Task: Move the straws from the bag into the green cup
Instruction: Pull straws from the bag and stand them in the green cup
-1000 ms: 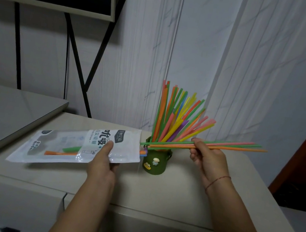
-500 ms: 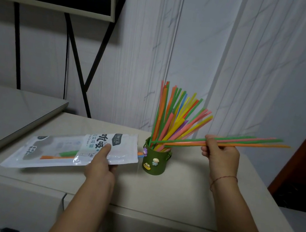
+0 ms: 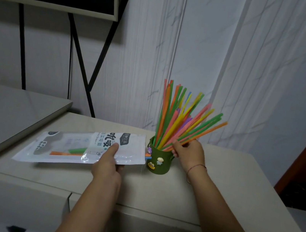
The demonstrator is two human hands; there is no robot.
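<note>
Since half a second back, the right hand (image 3: 190, 154) has swung its little bunch of straws (image 3: 204, 130) from nearly level, out to the side, down to a steep slant. The lower ends now look to be inside the green cup (image 3: 159, 161), right under the fingertips. Fingers and thumb pinch the bunch just above the rim, probably to steer the ends in among the standing straws (image 3: 170, 114) before letting go; those fan up and away from the hand. Over on the other side, the left hand (image 3: 109, 164) grips the near edge of the bag (image 3: 75, 147), thumb pressed flat on top, fingers tucked underneath out of sight. It seems to keep the bag tipped a bit off the counter (image 3: 227, 187), with the open mouth aimed at the cup, likely so the next grab is a short reach. A couple of leftovers (image 3: 66, 154), an orange one and a green one, lie inside the bag out past the left thumb. A blue tip and an orange tip poke out of the mouth just beside the cup, so there are a few more to go.
</note>
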